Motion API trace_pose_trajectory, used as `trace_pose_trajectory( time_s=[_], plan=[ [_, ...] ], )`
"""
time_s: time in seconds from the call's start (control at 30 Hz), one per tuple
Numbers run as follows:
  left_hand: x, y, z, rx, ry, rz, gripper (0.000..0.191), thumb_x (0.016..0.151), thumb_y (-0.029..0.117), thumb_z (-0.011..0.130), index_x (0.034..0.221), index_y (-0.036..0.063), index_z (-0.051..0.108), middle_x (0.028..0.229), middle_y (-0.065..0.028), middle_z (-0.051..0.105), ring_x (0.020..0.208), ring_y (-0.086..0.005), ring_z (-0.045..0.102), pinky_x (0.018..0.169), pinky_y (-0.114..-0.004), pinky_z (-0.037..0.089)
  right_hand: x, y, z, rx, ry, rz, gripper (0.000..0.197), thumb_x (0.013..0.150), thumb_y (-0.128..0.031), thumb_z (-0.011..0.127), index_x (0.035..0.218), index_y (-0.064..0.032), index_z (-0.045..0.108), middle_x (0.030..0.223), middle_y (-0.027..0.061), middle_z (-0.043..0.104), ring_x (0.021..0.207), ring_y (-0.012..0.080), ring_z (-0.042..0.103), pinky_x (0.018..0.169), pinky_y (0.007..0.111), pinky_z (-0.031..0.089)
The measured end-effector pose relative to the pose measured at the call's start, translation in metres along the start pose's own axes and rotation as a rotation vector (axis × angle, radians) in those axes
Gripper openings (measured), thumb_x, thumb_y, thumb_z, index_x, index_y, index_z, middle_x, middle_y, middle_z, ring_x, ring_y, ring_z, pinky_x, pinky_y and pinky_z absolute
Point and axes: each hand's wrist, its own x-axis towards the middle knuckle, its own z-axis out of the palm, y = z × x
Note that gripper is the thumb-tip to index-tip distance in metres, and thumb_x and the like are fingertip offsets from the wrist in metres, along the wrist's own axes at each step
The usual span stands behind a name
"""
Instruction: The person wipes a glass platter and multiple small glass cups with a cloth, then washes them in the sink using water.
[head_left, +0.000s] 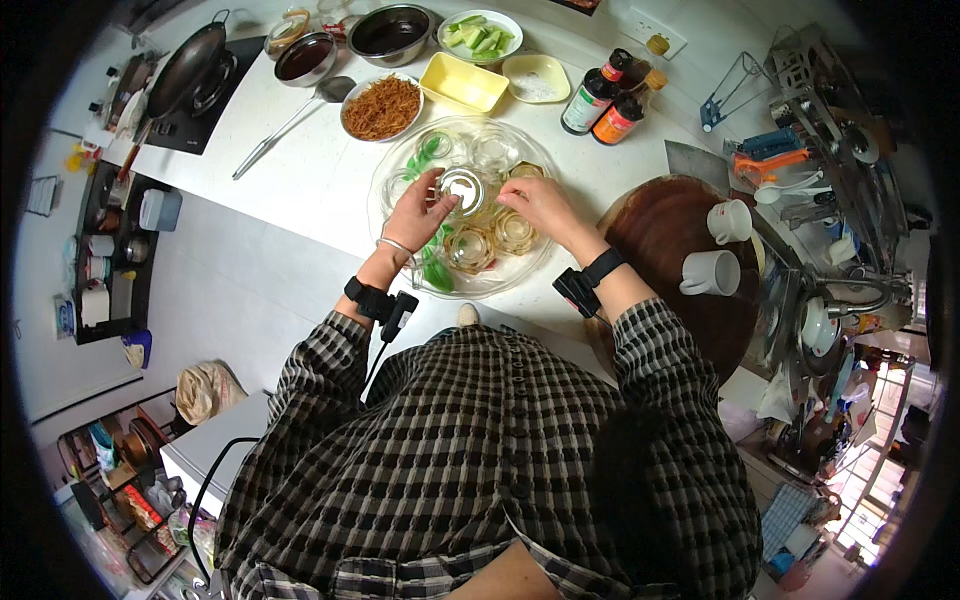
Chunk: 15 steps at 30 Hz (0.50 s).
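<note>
A large round clear tray with green leaf decoration carries several drinking glasses. My left hand has its thumb and fingers around the side of a clear glass, over the tray's middle. My right hand is just right of that glass, fingertips bunched close together. Whether they hold or touch anything is unclear. An amber-tinted glass is partly behind the right fingers. Two more amber-tinted glasses, one at the front and one under the right hand, stand on the tray. Clear glasses stand at its back.
Behind the tray are a bowl of brown shreds, a yellow dish, a plate of cut green vegetable and sauce bottles. A ladle lies left. Two white mugs rest on a round wooden board at right.
</note>
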Motion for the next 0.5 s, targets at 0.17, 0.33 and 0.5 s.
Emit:
trace_pose_trajectory(
  time_s=[0.17,0.33,0.5],
  plan=[
    [0.0,0.005,0.003,0.148,0.042,0.028,0.047,0.086,0.02,0.064,0.126,0.0043,0.046,0.106,-0.0172,0.061,0.091,-0.025,0.062,0.078,-0.032,0.051,-0.009,-0.014,0.0,-0.032,0.053,0.165,0.02,0.084,-0.025,0.061,0.091,-0.0061,0.064,0.084,0.0134,0.064,0.078,0.0289,0.06,0.07,0.038,0.047],
    [0.004,-0.006,0.0,0.151,0.015,0.015,0.045,0.087,0.015,0.062,0.127,0.0039,0.045,0.107,-0.0169,0.06,0.094,-0.0232,0.061,0.079,-0.032,0.051,-0.026,-0.019,-0.014,-0.061,0.278,0.11,0.02,0.085,-0.023,0.06,0.094,-0.0061,0.063,0.088,0.013,0.063,0.079,0.0288,0.06,0.069,0.037,0.047],
    [-0.003,-0.009,-0.001,0.089,0.162,0.085,0.045,0.087,0.01,0.061,0.129,0.0056,0.044,0.112,-0.0174,0.059,0.098,-0.0235,0.06,0.08,-0.032,0.051,-0.08,-0.003,-0.045,0.085,0.357,0.213,0.017,0.087,-0.016,0.058,0.096,-0.0013,0.062,0.088,0.0124,0.064,0.072,0.0222,0.059,0.067,0.03,0.047]
  ],
)
